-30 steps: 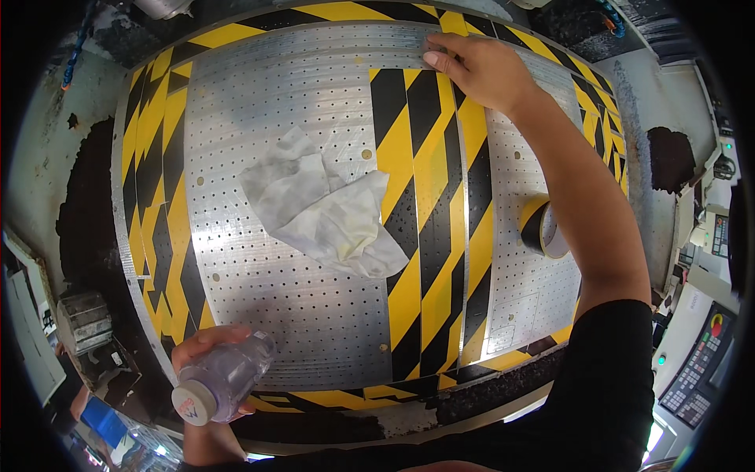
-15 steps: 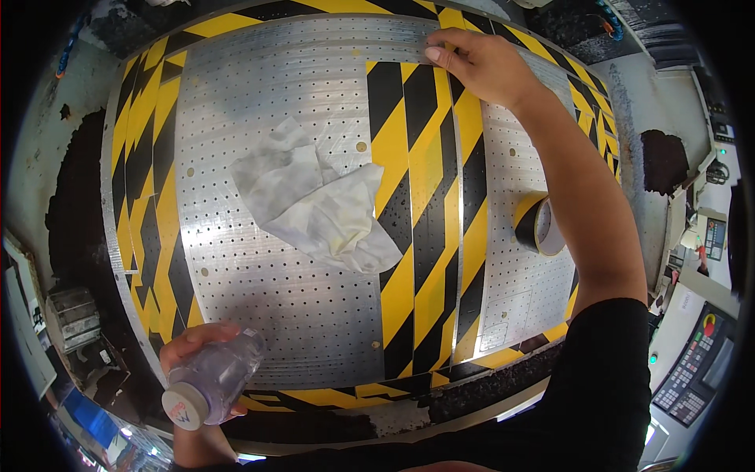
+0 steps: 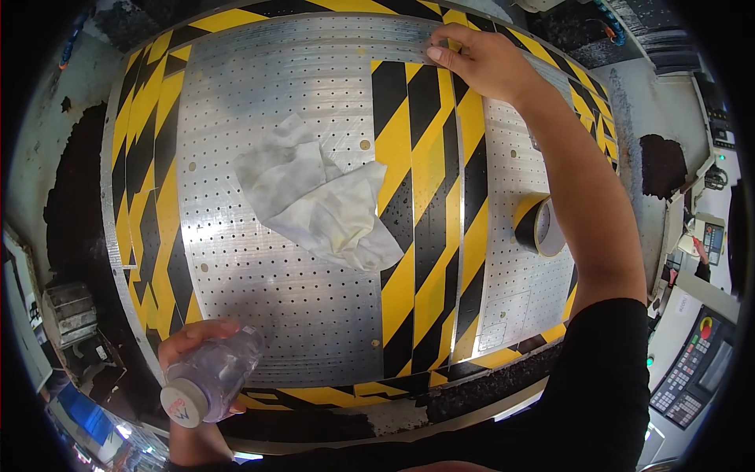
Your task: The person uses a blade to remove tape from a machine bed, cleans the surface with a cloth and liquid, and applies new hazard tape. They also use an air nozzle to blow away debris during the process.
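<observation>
A clear plastic bottle with a white cap (image 3: 228, 363) is in my left hand (image 3: 182, 343), at the near left corner of the perforated metal plate (image 3: 295, 338). It is tilted, its cap toward me. At the far side, my right hand (image 3: 491, 67) has thumb and forefinger curled toward each other at the far end of the yellow-and-black striped tape (image 3: 431, 165). The other fingertips are hidden, and I cannot make out what is pinched. A crumpled whitish cloth (image 3: 318, 200) lies on the plate between my hands, its right edge over the tape.
A roll of striped tape (image 3: 528, 224) stands beside my right forearm. More striped tape (image 3: 145, 173) borders the plate. At the right is a control panel (image 3: 690, 370) with a red button. Blue hoses (image 3: 613, 23) hang at the far right.
The bottle has turned slightly within my left hand, so the mark on its cap is rotated. My right hand stays almost in place. The cloth lies as before.
</observation>
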A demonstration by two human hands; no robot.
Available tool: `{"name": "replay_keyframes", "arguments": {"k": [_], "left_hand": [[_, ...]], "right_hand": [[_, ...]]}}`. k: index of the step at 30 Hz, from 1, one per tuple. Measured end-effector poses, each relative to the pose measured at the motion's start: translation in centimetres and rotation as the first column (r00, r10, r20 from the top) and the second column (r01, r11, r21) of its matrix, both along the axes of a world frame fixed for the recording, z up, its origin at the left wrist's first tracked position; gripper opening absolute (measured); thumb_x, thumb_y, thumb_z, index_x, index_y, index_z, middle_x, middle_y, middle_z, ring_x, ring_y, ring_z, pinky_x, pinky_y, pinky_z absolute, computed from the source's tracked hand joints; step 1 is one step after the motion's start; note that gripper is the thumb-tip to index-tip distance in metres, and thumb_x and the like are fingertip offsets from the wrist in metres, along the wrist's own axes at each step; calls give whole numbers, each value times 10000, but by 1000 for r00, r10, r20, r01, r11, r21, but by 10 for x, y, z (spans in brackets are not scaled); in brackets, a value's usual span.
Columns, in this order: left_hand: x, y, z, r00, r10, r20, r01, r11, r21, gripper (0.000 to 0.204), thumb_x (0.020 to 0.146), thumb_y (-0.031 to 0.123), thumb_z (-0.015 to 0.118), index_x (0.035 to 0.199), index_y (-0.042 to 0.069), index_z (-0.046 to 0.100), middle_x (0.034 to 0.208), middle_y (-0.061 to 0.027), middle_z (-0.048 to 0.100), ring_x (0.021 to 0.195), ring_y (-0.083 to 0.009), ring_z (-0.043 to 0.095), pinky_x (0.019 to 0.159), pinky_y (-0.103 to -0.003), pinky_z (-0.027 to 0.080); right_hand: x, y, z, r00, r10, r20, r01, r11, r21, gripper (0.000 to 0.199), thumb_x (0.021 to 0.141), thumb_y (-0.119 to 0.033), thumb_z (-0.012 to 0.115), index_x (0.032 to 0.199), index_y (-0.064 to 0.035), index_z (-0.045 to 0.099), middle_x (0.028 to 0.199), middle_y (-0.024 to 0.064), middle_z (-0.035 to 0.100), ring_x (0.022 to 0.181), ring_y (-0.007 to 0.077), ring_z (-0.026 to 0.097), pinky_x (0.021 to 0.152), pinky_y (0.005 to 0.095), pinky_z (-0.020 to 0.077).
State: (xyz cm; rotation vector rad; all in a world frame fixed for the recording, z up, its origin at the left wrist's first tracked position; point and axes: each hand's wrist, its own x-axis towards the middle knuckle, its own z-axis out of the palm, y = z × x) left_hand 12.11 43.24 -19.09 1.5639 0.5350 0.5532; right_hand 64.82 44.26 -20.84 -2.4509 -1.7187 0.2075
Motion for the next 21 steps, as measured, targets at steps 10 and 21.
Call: {"name": "replay_keyframes", "arguments": {"k": [10, 21], "left_hand": [[2, 1, 2, 1000, -1, 1, 1, 1000, -25, 1007, 658, 464, 915, 1393, 98, 331, 1203, -169, 578, 1115, -321, 609, 969, -482, 493], [1, 5, 11, 1000, 6, 8, -5, 992, -127, 957, 584, 236, 973, 1351, 89, 420, 1225, -199, 594, 1159, -354, 605, 946, -474, 516]], "right_hand": [[-5, 6, -4, 988, 65, 137, -71, 997, 39, 547, 929, -617, 548, 1310, -238, 647, 987, 101, 734, 905, 241, 703, 841, 346, 535], [-183, -27, 1, 795, 607, 17, -577, 747, 332, 491, 894, -308, 666, 1302, -52, 574, 1355, 214, 551, 1255, 353, 531, 1060, 486, 424]]}}
